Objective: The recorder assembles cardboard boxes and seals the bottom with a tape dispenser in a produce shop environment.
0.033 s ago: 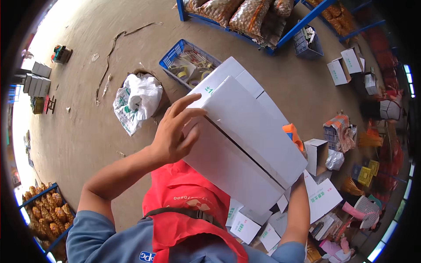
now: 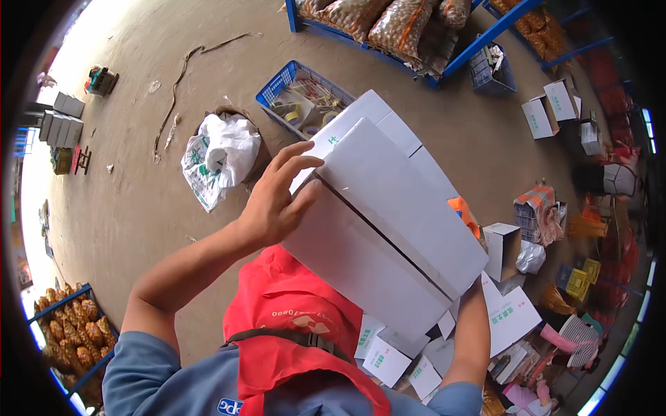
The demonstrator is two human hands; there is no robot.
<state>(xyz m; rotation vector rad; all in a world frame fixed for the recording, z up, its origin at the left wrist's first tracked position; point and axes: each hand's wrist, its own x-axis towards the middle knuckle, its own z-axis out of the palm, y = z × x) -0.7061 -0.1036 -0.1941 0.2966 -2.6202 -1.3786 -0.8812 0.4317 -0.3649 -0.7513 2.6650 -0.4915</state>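
Note:
A white cardboard box (image 2: 388, 201) is held up in front of my red apron (image 2: 291, 298). Its two long flaps are folded over and leave a narrow dark gap between them. At the gap's left end, my left hand (image 2: 274, 201) has its thumb and curled fingers against the flap edges. My right hand (image 2: 482, 240) is almost wholly hidden behind the right end of the box, where its forearm goes under. Beside it, part of what looks like an orange tape dispenser (image 2: 463, 213) sticks out past the box edge.
Beyond the box stands a blue basket (image 2: 274, 87) with tape rolls. A white sack (image 2: 220, 156) lies left of it. Below right are several white cartons (image 2: 388, 362). A blue rack (image 2: 479, 48) bears filled mesh bags (image 2: 402, 28). Other people (image 2: 579, 340) are at the far right.
My left thumb and fingertips have shifted slightly at the end of the flap gap. The box has barely moved. The whole background has slid slightly to the right in the picture.

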